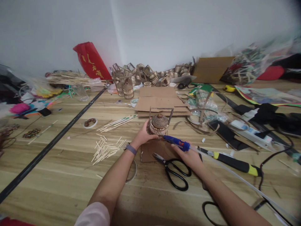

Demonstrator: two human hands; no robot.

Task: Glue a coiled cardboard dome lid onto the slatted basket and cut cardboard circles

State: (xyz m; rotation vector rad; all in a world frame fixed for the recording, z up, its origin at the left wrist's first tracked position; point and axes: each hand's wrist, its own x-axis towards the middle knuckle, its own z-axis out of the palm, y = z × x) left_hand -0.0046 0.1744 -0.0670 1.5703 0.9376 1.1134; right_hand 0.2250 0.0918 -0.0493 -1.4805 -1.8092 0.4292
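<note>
My left hand (144, 136) is closed around the left side of a small round basket (159, 129) made of pale sticks and brown cord. The basket has a domed lid with a brown knob and a square upright handle. In my right hand (188, 155) is a blue hot glue gun (176, 142), with a long clear glue stick running out of its back. Its nozzle points at the lower right side of the basket; whether it touches, I cannot tell. Under my hands lie a piece of brown cardboard (149, 153) and black-handled scissors (175, 171).
Cut sticks (105, 149) lie scattered at left, near a white dish of brown beads (90, 122). Behind the basket is folded cardboard (160, 100), then a pile of small baskets (143, 75). To the right are a utility knife (235, 161), a power strip (251, 135) and a cable.
</note>
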